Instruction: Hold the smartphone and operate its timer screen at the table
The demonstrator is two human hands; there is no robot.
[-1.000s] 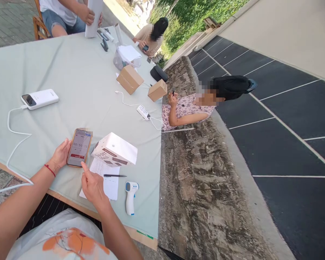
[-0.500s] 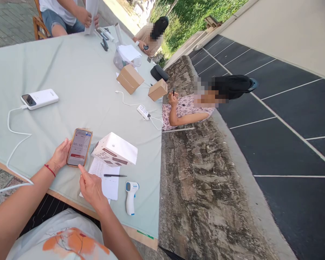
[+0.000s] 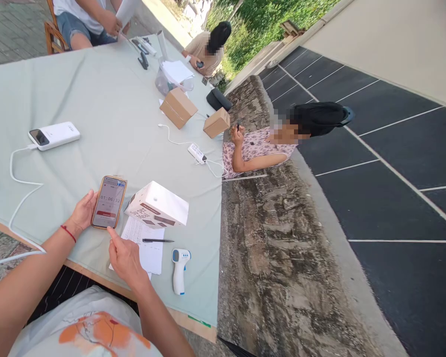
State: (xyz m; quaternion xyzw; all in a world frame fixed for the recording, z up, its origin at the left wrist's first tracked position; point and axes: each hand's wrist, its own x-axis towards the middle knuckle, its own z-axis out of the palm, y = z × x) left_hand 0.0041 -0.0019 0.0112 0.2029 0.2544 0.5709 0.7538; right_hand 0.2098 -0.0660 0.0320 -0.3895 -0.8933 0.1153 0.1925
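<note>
A smartphone (image 3: 109,202) in an orange-edged case shows a running timer with a red button below the digits. My left hand (image 3: 84,210) is closed around its left edge and underside; a red string circles that wrist. At the phone's lower edge, my right hand (image 3: 125,255) points with the index finger stretched out and the other fingers curled, holding nothing. Whether the fingertip touches the phone I cannot tell. Right of the phone stands a white printed box (image 3: 159,206) on written paper sheets (image 3: 151,258). A black pen (image 3: 158,241) lies across the sheets, and a white infrared thermometer (image 3: 180,271) lies beside them.
A white power bank (image 3: 55,135) with a cable lies left on the pale tablecloth (image 3: 107,114). Farther off are brown cardboard boxes (image 3: 178,108), a black case (image 3: 218,99), a plastic bag (image 3: 164,83) and a stapler (image 3: 143,60). Other people sit around the table, one holding rolled paper (image 3: 126,11).
The phone's timer digits have advanced from 00:50 to 01:06. My hands stay in place. The person at the far left has tilted the paper roll and shifted their hands.
</note>
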